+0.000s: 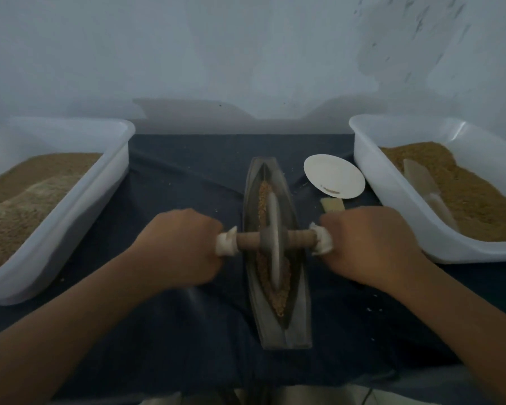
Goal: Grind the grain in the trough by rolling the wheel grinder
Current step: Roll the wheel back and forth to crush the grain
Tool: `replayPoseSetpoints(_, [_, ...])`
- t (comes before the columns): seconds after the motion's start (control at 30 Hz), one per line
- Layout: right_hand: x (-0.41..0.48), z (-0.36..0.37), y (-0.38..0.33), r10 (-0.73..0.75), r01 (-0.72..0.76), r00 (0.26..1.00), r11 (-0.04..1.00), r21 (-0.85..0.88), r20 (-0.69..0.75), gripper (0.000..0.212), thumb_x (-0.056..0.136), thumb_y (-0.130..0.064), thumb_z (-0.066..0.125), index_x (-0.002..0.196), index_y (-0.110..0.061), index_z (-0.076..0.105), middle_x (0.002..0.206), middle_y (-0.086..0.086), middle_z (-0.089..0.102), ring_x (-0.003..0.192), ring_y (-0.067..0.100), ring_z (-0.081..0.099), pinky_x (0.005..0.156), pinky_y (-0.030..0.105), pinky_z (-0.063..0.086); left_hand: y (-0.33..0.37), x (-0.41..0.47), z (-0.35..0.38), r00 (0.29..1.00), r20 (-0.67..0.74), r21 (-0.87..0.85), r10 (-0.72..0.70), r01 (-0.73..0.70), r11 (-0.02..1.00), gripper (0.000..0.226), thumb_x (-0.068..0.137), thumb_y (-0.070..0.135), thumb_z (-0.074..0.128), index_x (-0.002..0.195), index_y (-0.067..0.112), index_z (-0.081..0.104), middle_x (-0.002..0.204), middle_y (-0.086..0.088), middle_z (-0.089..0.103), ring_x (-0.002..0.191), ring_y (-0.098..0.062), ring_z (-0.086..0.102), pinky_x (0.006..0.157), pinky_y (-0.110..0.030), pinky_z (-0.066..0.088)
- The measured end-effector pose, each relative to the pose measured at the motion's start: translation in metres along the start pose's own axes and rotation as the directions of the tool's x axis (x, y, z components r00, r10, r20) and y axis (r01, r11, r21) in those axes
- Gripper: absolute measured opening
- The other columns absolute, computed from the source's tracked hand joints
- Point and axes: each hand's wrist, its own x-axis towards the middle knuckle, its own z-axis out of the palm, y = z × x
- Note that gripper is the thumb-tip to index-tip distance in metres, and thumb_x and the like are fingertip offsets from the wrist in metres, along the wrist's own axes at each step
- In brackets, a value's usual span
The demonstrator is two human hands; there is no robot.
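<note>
A long, boat-shaped metal trough (pixel 297 314) lies lengthwise on the dark cloth, with brown grain (pixel 281 299) along its groove. The grey disc of the wheel grinder (pixel 273 244) stands on edge in the groove, about at the trough's middle. Its wooden axle (pixel 247 241) sticks out to both sides, with white cloth wrapped on each end. My left hand (pixel 178 247) grips the left end of the axle. My right hand (pixel 368 244) grips the right end. The fingers are curled under and hidden.
A white tub (pixel 111 176) of brown grain stands at the left. Another white tub (pixel 371 171) of grain at the right holds a pale scoop (pixel 421 176). A small white dish (pixel 333 175) and a yellowish piece (pixel 332 204) lie right of the trough. A pale wall rises behind.
</note>
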Motion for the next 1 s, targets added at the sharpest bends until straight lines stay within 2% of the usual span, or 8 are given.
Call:
replayPoseSetpoints(0.1, [0.019,0.008,0.007,0.015,-0.017,0.999,0.999,0.034,0.049,0.033,0.085,-0.055,0.043,0.061,-0.033,0.038,0.053,-0.012,0.042,0.045,0.006,0.041,0.046,0.025,0.030,-0.001,0.016,0.005,0.996,0.038,-0.017,-0.079,0.080,0.997,0.032,0.080,0.056,0.052,0.065,0.028,0.049,0.059,0.012,0.048,0.050,-0.008,0.043,0.049,-0.026,0.031])
replayPoseSetpoints(0.23, [0.089,0.022,0.020,0.144,-0.139,0.988,0.985,-0.098,0.049,0.034,0.096,-0.044,0.060,0.068,-0.029,0.049,0.063,-0.008,0.049,0.059,0.014,0.053,0.054,0.029,0.031,-0.007,0.083,-0.002,0.974,-0.025,-0.011,-0.226,0.226,0.974,0.035,0.083,0.054,0.053,0.069,0.022,0.053,0.076,0.003,0.063,0.068,-0.026,0.060,0.063,-0.033,0.045])
replayPoseSetpoints(0.33, [0.104,0.021,0.020,0.202,-0.190,0.976,0.972,-0.139,0.078,0.029,0.092,-0.040,0.066,0.070,-0.025,0.056,0.065,-0.009,0.050,0.059,0.017,0.052,0.054,0.031,0.038,-0.010,0.094,-0.007,0.972,0.056,-0.061,-0.230,0.233,0.971,0.032,0.089,0.051,0.058,0.075,0.022,0.060,0.086,-0.001,0.070,0.080,-0.030,0.067,0.067,-0.034,0.050])
replayPoseSetpoints(0.43, [0.062,0.017,0.017,0.165,-0.164,0.958,0.986,-0.023,0.236,0.029,0.099,-0.049,0.054,0.080,-0.029,0.062,0.074,-0.015,0.055,0.073,0.013,0.063,0.063,0.033,0.044,-0.006,0.055,-0.006,0.994,0.038,-0.008,-0.105,0.105,0.994,0.028,0.082,0.047,0.059,0.064,0.027,0.050,0.066,0.009,0.056,0.059,-0.020,0.055,0.056,-0.030,0.042])
replayPoseSetpoints(0.57, [-0.006,0.003,0.006,0.153,-0.160,0.968,0.987,0.017,0.199,0.039,0.080,-0.069,0.040,0.057,-0.038,0.047,0.047,-0.014,0.043,0.041,-0.003,0.040,0.041,0.020,0.022,0.007,0.006,-0.019,0.958,-0.232,0.184,0.171,-0.129,0.974,0.048,0.057,0.051,0.065,0.052,0.033,0.020,0.044,0.016,0.018,0.039,0.002,0.010,0.048,-0.013,0.008])
replayPoseSetpoints(0.67, [0.007,0.013,0.010,0.173,-0.208,0.929,0.975,0.074,0.328,0.032,0.082,-0.064,0.050,0.065,-0.036,0.052,0.060,-0.013,0.055,0.053,-0.001,0.048,0.049,0.023,0.030,0.004,0.031,-0.016,0.991,-0.075,0.123,0.107,-0.097,0.988,0.034,0.069,0.050,0.058,0.054,0.028,0.038,0.049,0.012,0.038,0.041,-0.009,0.033,0.046,-0.020,0.024])
replayPoseSetpoints(0.77, [0.056,0.028,0.016,0.258,-0.262,0.944,0.965,-0.005,0.205,0.036,0.093,-0.057,0.051,0.068,-0.031,0.056,0.066,-0.009,0.058,0.060,0.009,0.054,0.054,0.029,0.037,-0.006,0.080,-0.020,0.998,0.016,0.060,-0.062,0.061,0.996,0.033,0.083,0.051,0.057,0.064,0.025,0.051,0.065,0.008,0.053,0.061,-0.023,0.055,0.059,-0.031,0.046])
replayPoseSetpoints(1.0, [0.052,0.009,0.010,0.241,-0.224,0.949,0.969,-0.105,0.203,0.033,0.092,-0.054,0.057,0.069,-0.031,0.049,0.065,-0.007,0.050,0.057,0.009,0.043,0.052,0.030,0.031,-0.006,0.052,-0.011,0.993,0.081,-0.024,-0.081,0.083,0.996,0.027,0.079,0.049,0.056,0.069,0.024,0.059,0.068,0.007,0.059,0.061,-0.018,0.057,0.054,-0.028,0.040])
